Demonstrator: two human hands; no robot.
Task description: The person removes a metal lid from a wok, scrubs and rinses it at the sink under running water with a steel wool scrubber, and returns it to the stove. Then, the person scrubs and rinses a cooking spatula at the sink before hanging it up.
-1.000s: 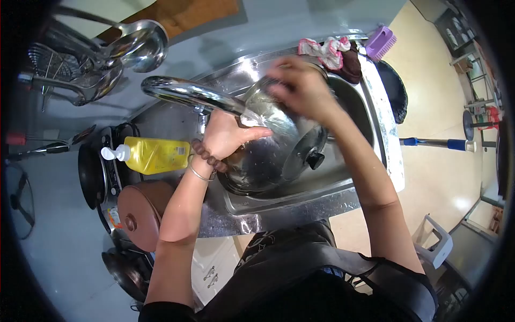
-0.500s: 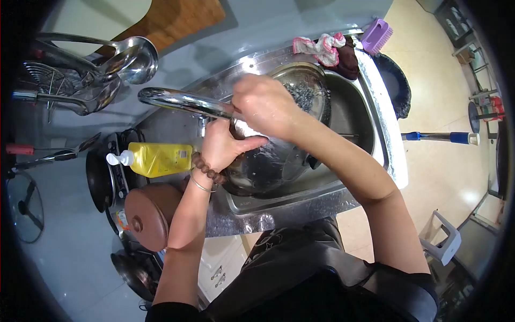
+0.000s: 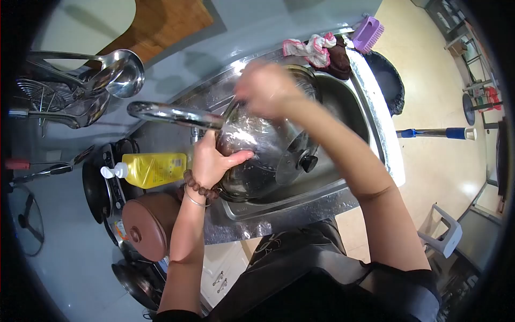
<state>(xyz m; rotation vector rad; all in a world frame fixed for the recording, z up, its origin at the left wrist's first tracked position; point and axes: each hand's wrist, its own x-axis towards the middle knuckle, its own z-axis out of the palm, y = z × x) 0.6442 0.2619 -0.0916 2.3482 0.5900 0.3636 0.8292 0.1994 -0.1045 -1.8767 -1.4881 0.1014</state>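
In the steel sink (image 3: 351, 115), we see a round glass lid (image 3: 265, 142) tilted beneath the curved faucet (image 3: 171, 113), its black knob (image 3: 308, 163) facing up and toward the basin's open side. The left hand (image 3: 211, 162) grasps the lid at its near-left edge; we note the thumb laid across the glass, while the other fingers are largely hidden. The right hand (image 3: 266, 88) is over the upper part of the lid, fingers curled and blurred; we cannot tell whether it grips anything or touches the glass. On the left wrist we find a beaded bracelet (image 3: 200, 186) and, beside it, a thin bangle (image 3: 195, 199). To the left of that wrist lies a yellow bottle (image 3: 156, 169) with a white cap, and just below it, a lidded brown pot (image 3: 146, 227). At the sink's far corner we observe a pink-edged white cloth (image 3: 306, 50), a dark brown cloth (image 3: 339, 61) touching it, and a purple brush (image 3: 368, 34) near both. Metal ladles (image 3: 127, 75) appear at upper left, well apart from the hands.
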